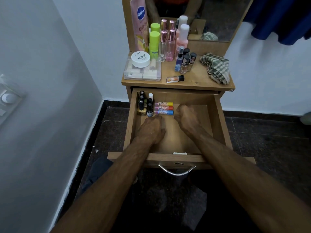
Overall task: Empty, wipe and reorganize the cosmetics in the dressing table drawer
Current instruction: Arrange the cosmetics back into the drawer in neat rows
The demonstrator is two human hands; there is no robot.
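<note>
**Both hands down in the open drawer**

While both forearms reach over the drawer front (168,158) and its metal handle (176,171), the two hands sit low inside the drawer (217,118). The left hand (151,128) lies knuckles up on the drawer floor, its fingers bent under and pointing away; whether they hold anything cannot be told. The right hand (186,117) is beside it, apart from it, with fingers curled loosely downward and nothing visible in them.

Just beyond the left hand's fingertips lie three small tubes (163,108) side by side, capped yellow, orange and blue, the caps pointing toward the right hand. Left of those tubes, in the drawer's far left corner, stands a cluster of nail polish bottles (145,105) with dark caps, one white-capped.

Farther out from the hands, on the tabletop (193,79), a little bottle (175,79) lies on its side. Beyond the left hand is a clear plastic box (142,72) with a white round jar (140,59) resting on it. Beyond the right hand lies a crumpled checked cloth (216,68). Farthest back stand small dark-capped bottles (185,61), a green tube (154,45), pink bottles (170,45) and a tall pink tube (139,24), against a mirror (217,17).
</note>
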